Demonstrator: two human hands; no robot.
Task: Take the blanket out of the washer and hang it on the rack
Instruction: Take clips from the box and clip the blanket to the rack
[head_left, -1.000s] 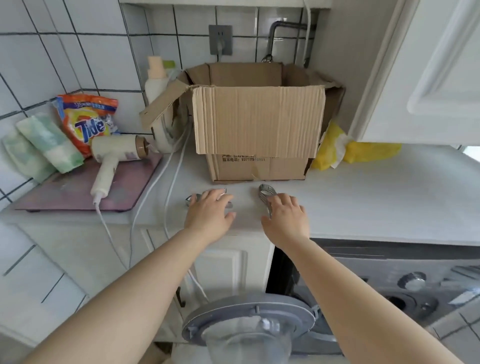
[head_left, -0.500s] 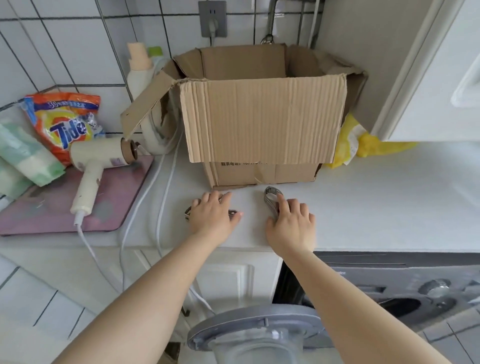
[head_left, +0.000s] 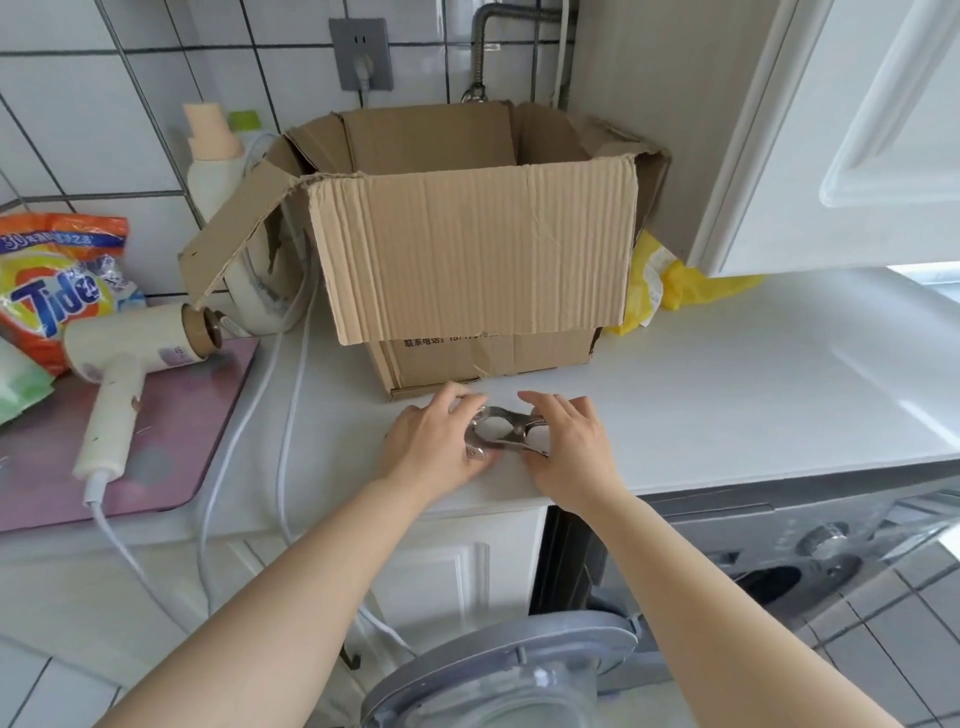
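— Blanket: where is it?

— You can't see it; presumably inside the washer, whose door hangs open below you.

— And your hands?

— Your left hand and right hand curl their fingers round metal clips on the counter before the cardboard box, probably gathering them for pinning at the rack.

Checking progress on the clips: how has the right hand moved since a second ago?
Yes. The right hand slid left along the box front, meeting the left hand over the metal clips.
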